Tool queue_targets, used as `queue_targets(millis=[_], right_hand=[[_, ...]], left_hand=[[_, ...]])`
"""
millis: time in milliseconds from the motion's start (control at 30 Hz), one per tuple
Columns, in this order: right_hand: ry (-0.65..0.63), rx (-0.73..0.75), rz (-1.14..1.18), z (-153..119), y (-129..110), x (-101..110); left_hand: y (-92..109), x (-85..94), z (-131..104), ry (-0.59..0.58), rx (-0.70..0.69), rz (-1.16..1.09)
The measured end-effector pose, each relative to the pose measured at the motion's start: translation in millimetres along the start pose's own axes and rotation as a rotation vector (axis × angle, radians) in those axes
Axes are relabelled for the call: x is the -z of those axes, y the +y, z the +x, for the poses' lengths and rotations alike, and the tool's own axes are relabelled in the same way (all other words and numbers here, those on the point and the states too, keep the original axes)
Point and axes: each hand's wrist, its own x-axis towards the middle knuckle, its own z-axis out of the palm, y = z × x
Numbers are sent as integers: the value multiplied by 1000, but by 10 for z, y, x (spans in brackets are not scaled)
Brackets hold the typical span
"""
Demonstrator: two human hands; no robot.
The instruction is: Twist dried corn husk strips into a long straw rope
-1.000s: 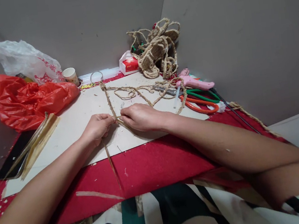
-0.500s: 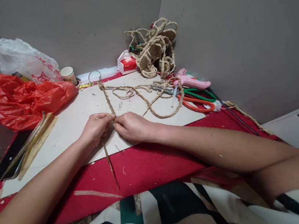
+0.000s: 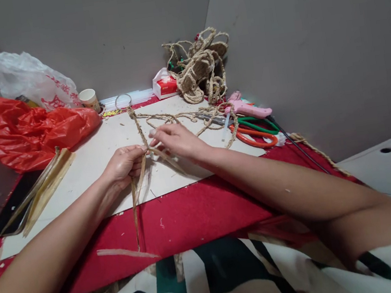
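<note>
A braided straw cord (image 3: 139, 127) runs down from a metal ring (image 3: 123, 100) to my fingers. My left hand (image 3: 125, 165) is closed, pinching the cord's lower end between thumb and forefinger. Loose straw strands (image 3: 136, 213) hang below it over the board's front edge. Another flat strand (image 3: 170, 159) slants right from the pinch, passing under my right hand (image 3: 176, 141). The right fingers are bent and apart beside the cord, with a gap between them; no strand shows clearly gripped there.
Across the white board (image 3: 90, 151) lie more rope (image 3: 210, 124), scissors (image 3: 255, 135) and a pink glue gun (image 3: 248, 106). Behind are a rope bundle (image 3: 199, 70), tissue pack (image 3: 165, 85) and paper cup (image 3: 89, 99). Left are a red bag (image 3: 29, 133) and straw strips (image 3: 50, 188).
My right hand has let go of the pinch point and risen slightly, up and to the right. Strands now fan out below the cord; the left hand has barely moved.
</note>
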Motion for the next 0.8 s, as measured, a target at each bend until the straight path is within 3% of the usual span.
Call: queue_targets(millis=[67,133,367,433,600,800], right_hand=[[-222,-217,95,22,13,-15],[-349,-326,129,31,28,-17],[-495,-493,342,112,88,50],[-473,-511,403,102,93,26],[-269,-430,371,15,95,-91],[-172,-388,295,-48,75,-172]], left_hand=[[-13,3,6,-20,-21,26],[-35,10,14,-49,-55,68],[-67,-21,12,68,-192,235],[-53,-38,2,73,-188,276],[-40,-34,-18,40,-154,368],[-31,-43,-62,28,-200,693]])
